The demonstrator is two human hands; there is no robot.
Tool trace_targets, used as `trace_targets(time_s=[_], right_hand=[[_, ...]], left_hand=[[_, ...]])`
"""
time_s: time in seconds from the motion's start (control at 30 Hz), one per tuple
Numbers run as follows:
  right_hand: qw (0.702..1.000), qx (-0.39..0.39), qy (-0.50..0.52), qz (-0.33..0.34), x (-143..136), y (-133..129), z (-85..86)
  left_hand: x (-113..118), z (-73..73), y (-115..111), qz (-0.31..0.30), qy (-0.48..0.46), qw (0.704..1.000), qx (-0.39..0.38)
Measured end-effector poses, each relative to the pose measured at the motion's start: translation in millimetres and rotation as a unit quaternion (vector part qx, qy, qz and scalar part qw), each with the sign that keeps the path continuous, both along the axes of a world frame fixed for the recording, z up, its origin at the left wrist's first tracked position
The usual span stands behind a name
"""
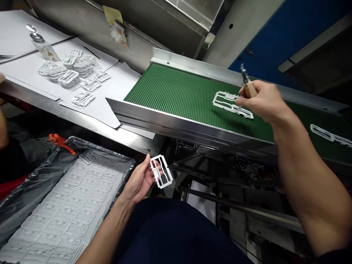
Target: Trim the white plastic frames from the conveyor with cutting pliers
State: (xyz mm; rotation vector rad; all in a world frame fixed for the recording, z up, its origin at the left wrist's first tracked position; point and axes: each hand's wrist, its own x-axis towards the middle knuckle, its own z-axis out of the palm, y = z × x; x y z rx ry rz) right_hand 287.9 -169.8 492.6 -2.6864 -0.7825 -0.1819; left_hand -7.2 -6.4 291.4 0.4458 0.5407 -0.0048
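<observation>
A white plastic frame (pixel 161 171) is held in my left hand (pixel 141 179), between thumb and fingers, below the conveyor's near edge. Over the green conveyor belt (pixel 176 91), my right hand (pixel 261 98) grips a small tool with a wooden handle (pixel 249 89) and a metal tip pointing up. The same hand has its fingertips at a second white frame (pixel 224 104), which looks raised above the belt. Farther right on the belt lies another white piece (pixel 327 134).
White sheets (pixel 110 99) on the metal table carry piled white parts (pixel 78 64) and a bottle-like object with a warning label (pixel 45 49). A plastic-lined box holds rows of parts (pixel 71 205). Orange clip (pixel 62 142) sits at its rim. Someone's arm (pixel 2 126) shows at far left.
</observation>
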Motion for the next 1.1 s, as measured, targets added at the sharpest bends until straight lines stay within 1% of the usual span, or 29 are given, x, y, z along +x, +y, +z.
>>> trace_targets(time_s=[0.07,0.13,0.2,0.23,0.3,0.4,0.5,0.57,0.67,0.77,0.83,0.87,0.93,1.0,1.1], right_hand=[[0.993,0.105,0.026,0.040,-25.0,-6.5,10.8],[0.976,0.193,0.059,0.088,-55.8,-14.4,18.5],[0.964,0.220,0.101,0.115,-89.2,-22.4,18.7],[0.960,0.215,0.131,0.122,-105.6,-25.8,14.9],[0.949,0.175,0.229,0.131,-134.9,-30.0,-0.5],[0.909,0.109,0.379,0.135,-162.7,-29.6,-37.2],[0.867,0.077,0.474,0.133,-168.7,-26.8,-72.4],[0.832,0.070,0.532,0.143,-165.5,-26.2,-87.9],[0.786,0.062,0.591,0.171,-159.4,-25.3,-100.6],[0.753,0.058,0.619,0.215,-156.4,-21.4,-108.8],[0.743,0.059,0.625,0.230,-155.4,-18.3,-114.1],[0.744,0.064,0.624,0.230,-154.8,-17.4,-116.7],[0.755,0.091,0.612,0.216,-153.1,-18.5,-121.5],[0.763,0.146,0.603,0.182,-151.6,-24.1,-125.6],[0.752,0.231,0.607,0.110,-154.3,-37.6,-131.6]], left_hand=[[-0.4,-0.4,-0.4,0.003,0.001,1.000,-0.004],[-0.4,-1.9,-1.1,0.011,0.004,1.000,-0.012],[-0.7,-5.1,-3.3,0.027,0.004,0.999,-0.022],[-1.3,-7.3,-5.2,0.032,0.004,0.999,-0.029],[-3.7,-11.7,-10.6,0.023,-0.004,0.998,-0.054],[-9.3,-15.5,-20.6,-0.032,-0.028,0.990,-0.135],[-13.4,-13.2,-27.7,-0.066,-0.048,0.977,-0.198],[-13.1,-9.4,-29.9,-0.084,-0.050,0.973,-0.208],[-9.2,-3.1,-33.1,-0.142,-0.028,0.971,-0.193],[-5.7,1.0,-38.8,-0.237,-0.006,0.959,-0.155],[-5.3,2.1,-43.0,-0.280,-0.007,0.952,-0.126],[-5.7,2.3,-44.7,-0.285,-0.008,0.952,-0.114],[-7.4,1.8,-46.8,-0.271,-0.005,0.956,-0.108],[-9.8,0.5,-47.2,-0.244,0.004,0.962,-0.125],[-12.9,-2.7,-46.4,-0.208,0.016,0.967,-0.147]])
